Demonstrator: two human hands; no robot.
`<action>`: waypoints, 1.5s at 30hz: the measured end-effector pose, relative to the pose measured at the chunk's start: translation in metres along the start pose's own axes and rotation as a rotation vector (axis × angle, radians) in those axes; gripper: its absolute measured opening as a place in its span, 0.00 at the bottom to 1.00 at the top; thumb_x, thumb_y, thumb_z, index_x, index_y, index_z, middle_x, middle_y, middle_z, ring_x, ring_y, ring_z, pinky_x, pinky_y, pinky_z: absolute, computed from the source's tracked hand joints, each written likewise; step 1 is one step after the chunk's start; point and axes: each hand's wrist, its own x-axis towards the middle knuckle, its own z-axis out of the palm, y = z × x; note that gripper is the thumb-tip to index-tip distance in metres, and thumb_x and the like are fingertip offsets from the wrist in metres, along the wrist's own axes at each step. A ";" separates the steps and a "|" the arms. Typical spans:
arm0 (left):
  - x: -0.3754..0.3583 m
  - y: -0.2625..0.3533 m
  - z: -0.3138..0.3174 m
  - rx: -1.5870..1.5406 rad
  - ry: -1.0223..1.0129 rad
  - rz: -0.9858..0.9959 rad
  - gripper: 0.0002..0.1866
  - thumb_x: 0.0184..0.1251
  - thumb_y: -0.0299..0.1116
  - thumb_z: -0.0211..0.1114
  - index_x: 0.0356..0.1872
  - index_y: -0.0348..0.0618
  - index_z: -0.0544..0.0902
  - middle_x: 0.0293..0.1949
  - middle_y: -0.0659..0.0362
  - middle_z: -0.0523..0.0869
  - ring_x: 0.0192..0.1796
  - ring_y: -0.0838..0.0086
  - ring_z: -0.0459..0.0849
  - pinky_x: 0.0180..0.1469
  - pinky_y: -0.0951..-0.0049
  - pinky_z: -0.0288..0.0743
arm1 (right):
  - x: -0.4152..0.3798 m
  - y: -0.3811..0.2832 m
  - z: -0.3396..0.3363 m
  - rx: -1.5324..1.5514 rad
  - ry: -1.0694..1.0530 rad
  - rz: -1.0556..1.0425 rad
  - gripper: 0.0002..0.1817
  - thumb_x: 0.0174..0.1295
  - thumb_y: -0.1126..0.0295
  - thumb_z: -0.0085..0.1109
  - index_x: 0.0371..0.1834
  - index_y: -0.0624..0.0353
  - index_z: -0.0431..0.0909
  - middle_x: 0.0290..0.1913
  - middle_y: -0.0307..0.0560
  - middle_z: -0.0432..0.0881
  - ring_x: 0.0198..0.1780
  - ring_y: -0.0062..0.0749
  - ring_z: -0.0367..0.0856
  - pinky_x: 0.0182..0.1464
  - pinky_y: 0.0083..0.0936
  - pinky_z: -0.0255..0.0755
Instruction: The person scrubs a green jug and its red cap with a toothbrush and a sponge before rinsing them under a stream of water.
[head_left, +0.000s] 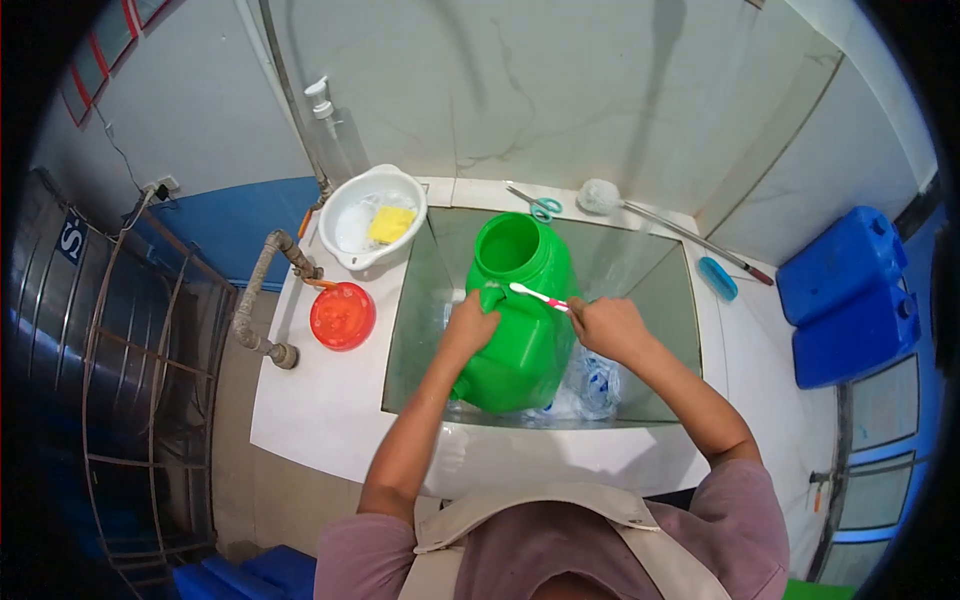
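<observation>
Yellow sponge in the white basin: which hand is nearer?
Left: the left hand holds the green jug, below and right of the yellow sponge in view; the right hand, holding the toothbrush, is farther right.

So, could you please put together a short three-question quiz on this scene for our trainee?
1. Multiple choice: what does the right hand hold?
a) scissors
b) a toothbrush
c) a pump bottle

2. True or false: the yellow sponge lies inside the white basin.

3. Open question: which hand grips the green jug?

Key:
1. b
2. True
3. The left hand
</observation>
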 end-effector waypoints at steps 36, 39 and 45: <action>0.075 0.103 0.148 -1.570 -0.203 -0.411 0.23 0.64 0.38 0.59 0.51 0.33 0.64 0.47 0.47 0.72 0.45 0.58 0.75 0.47 0.57 0.75 | 0.062 0.145 -0.016 1.468 0.116 0.592 0.09 0.56 0.80 0.49 0.39 0.72 0.73 0.37 0.48 0.77 0.36 0.32 0.81 0.39 0.25 0.82; 0.094 0.109 0.164 -1.777 -0.369 -0.582 0.20 0.60 0.36 0.60 0.50 0.44 0.64 0.44 0.52 0.73 0.44 0.60 0.75 0.45 0.56 0.76 | 0.066 0.144 -0.022 1.425 0.140 0.646 0.09 0.54 0.82 0.48 0.36 0.73 0.74 0.34 0.47 0.78 0.33 0.31 0.80 0.37 0.27 0.81; 0.067 0.109 0.139 -1.828 -0.112 -0.390 0.21 0.64 0.44 0.55 0.51 0.42 0.64 0.52 0.47 0.73 0.53 0.57 0.73 0.58 0.55 0.69 | 0.063 0.152 0.004 1.275 0.146 0.513 0.06 0.52 0.80 0.49 0.29 0.68 0.77 0.26 0.44 0.77 0.26 0.28 0.77 0.31 0.25 0.76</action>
